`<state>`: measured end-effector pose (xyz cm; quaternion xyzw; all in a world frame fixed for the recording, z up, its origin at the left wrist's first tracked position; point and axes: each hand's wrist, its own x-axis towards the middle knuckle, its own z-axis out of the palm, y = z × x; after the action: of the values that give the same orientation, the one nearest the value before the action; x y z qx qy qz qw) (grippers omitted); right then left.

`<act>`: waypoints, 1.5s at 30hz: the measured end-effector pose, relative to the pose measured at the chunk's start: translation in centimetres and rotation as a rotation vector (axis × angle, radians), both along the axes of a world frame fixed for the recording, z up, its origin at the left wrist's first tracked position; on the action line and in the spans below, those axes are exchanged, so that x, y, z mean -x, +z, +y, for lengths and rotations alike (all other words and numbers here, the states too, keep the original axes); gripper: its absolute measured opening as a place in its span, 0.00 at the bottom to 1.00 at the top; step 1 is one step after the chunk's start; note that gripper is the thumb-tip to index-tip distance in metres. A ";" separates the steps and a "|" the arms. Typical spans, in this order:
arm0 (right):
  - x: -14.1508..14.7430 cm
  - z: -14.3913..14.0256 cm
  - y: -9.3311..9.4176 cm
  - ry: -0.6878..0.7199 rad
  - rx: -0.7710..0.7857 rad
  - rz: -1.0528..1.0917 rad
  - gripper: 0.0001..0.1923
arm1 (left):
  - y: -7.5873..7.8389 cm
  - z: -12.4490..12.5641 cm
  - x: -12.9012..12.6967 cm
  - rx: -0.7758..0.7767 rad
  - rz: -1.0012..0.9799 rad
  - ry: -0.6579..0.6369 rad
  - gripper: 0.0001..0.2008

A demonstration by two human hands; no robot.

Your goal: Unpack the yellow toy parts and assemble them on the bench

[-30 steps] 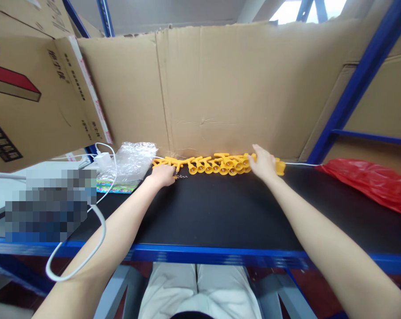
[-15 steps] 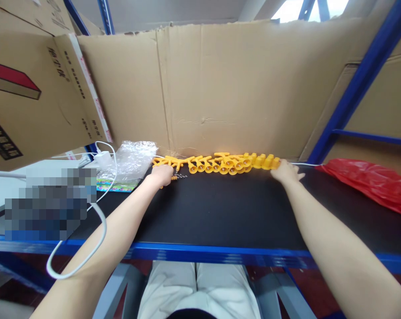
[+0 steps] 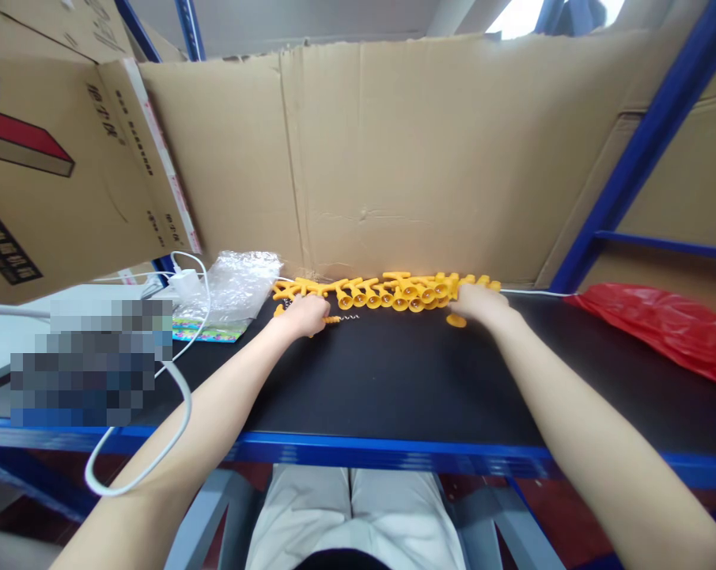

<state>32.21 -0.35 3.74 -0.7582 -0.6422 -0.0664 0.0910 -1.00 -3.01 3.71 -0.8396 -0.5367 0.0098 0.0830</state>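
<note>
My left hand (image 3: pixel 308 315) is closed around a yellow-handled corkscrew (image 3: pixel 332 320), its metal spiral pointing right just above the black tabletop. More yellow T-shaped handles (image 3: pixel 310 286) lie behind that hand, partly covered by it. To the right runs a row of yellow bell-shaped pieces (image 3: pixel 387 299), several with their round mouths facing me. My right hand (image 3: pixel 481 302) grips a yellow bell-shaped piece (image 3: pixel 456 321), whose rim shows below the fingers. Other yellow cup-like pieces (image 3: pixel 489 283) stand behind the right hand. The fingertips of both hands are partly hidden.
A cardboard sheet (image 3: pixel 405 158) walls off the back of the black table (image 3: pixel 405 380). Clear plastic bags (image 3: pixel 239 281) and a white cable (image 3: pixel 183 396) are at left, beside a blurred object. A red plastic bag (image 3: pixel 660 324) lies at right. A blue shelf post (image 3: pixel 648 134) slants nearby.
My left hand has moved slightly right and nearer me with the corkscrew. My right hand has come left from the end of the row, now with a yellow bell-shaped piece.
</note>
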 end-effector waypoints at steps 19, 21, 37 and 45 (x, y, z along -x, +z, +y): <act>6.6 -3.2 -0.8 0.708 0.017 0.149 0.12 | 0.6 -0.7 0.2 0.142 -0.092 0.122 0.15; 6.6 -3.0 -1.1 0.738 -0.037 0.144 0.10 | 0.4 -0.5 0.2 0.119 -0.134 0.105 0.15; 7.8 -3.6 -1.1 0.884 -0.177 0.274 0.11 | -0.4 0.0 -0.2 -0.017 -0.307 -0.067 0.15; 8.4 -3.7 -0.9 0.884 -0.295 0.464 0.11 | -0.5 -0.3 -0.2 -0.216 -0.362 -0.078 0.17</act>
<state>23.84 -4.08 2.83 -0.3885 -0.8478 0.0585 0.3562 -0.76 -3.27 3.17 -0.8341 -0.5077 -0.2020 0.0748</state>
